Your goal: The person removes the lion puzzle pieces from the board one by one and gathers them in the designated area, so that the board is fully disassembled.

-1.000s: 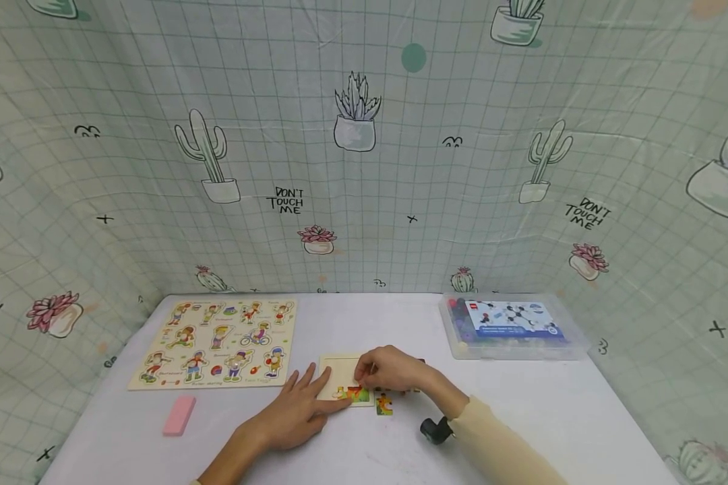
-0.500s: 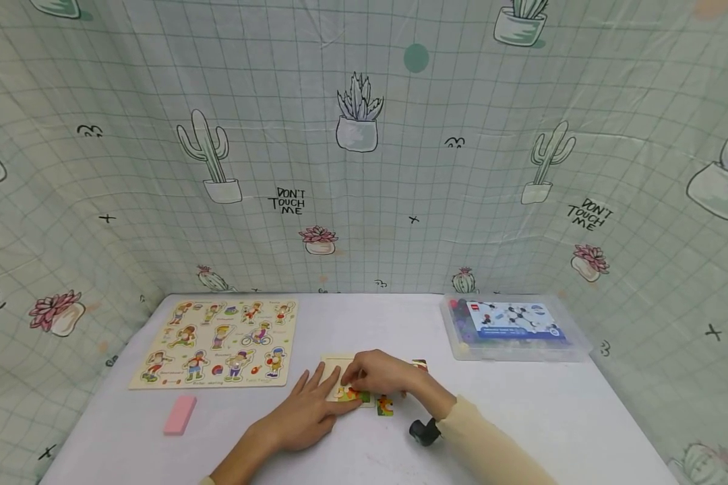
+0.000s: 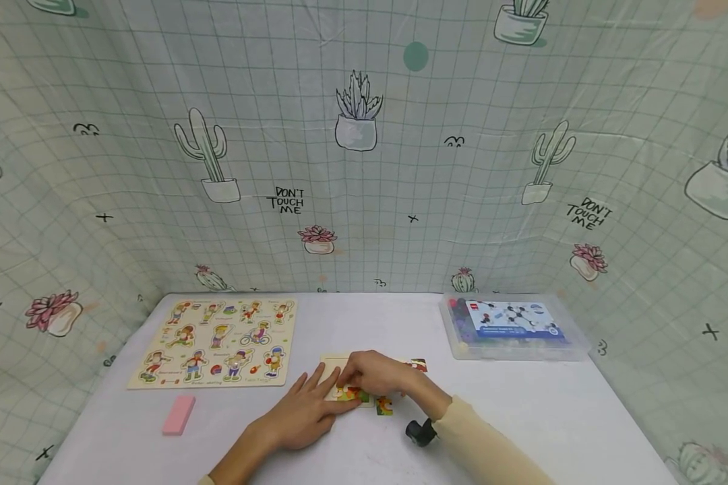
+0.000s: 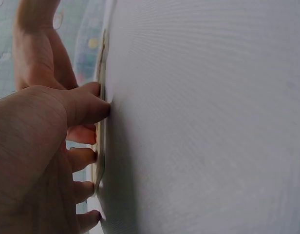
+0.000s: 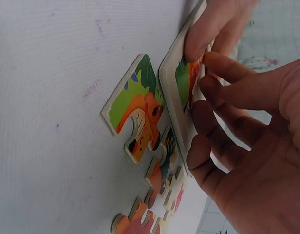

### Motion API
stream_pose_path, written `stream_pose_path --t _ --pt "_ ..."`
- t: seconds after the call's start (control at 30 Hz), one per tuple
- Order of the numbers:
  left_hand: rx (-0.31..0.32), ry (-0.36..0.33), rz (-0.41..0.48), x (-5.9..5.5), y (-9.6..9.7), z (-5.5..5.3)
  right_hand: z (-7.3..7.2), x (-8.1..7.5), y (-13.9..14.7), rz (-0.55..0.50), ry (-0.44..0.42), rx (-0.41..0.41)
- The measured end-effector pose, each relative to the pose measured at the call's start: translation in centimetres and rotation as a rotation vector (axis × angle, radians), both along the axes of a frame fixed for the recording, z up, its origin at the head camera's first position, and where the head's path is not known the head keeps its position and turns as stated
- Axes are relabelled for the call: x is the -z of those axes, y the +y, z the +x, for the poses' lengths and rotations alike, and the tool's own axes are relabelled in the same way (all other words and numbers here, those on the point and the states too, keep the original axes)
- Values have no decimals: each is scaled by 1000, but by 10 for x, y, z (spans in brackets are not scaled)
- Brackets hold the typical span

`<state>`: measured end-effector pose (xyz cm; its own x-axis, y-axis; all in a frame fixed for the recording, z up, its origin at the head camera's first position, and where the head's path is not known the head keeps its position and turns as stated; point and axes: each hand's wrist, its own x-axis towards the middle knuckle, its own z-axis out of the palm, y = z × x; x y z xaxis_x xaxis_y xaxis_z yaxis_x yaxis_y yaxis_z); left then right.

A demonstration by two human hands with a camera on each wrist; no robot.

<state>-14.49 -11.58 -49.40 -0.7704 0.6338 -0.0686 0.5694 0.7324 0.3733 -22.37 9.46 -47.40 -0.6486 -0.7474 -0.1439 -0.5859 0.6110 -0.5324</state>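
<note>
A small wooden puzzle tray (image 3: 334,359) lies flat before me, with colourful pieces (image 3: 353,395) along its near side. My left hand (image 3: 303,414) rests on the tray with spread fingers, its thumb along the near edge. Over the tray, my right hand (image 3: 376,374) has bent fingers and seems to pinch a puzzle piece, mostly hidden beneath them. In the right wrist view, its fingertips meet at orange and green pieces (image 5: 181,75) inside the raised rim (image 5: 172,97). A loose puzzle piece (image 5: 150,109) with an orange animal lies just outside the tray.
More loose puzzle pieces (image 5: 138,219) lie right of the tray, partly under my right hand. A large figure puzzle board (image 3: 218,343) stands at left, a pink block (image 3: 178,415) nearer. A clear plastic case (image 3: 516,327) sits back right. A black device (image 3: 420,433) is at my right wrist.
My right hand has moved left and slightly down over the tray, its fingertips now among the pieces there. The left hand has shifted slightly right and stays on the tray.
</note>
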Motion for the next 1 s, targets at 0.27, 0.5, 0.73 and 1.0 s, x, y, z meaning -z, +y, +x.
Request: stream_pose_path --t 0.27,0.5,0.73,1.0 --pt "-4 -4 -19 -4 1 1 2 1 -2 -26 -9 28" --pt "-7 -4 -36 -4 1 2 0 4 -4 -30 4 28" --pt "-9 -3 -41 -4 2 1 0 5 -5 -27 1 35" --pt "-6 -5 -44 -3 1 0 0 3 -5 -39 -26 55"
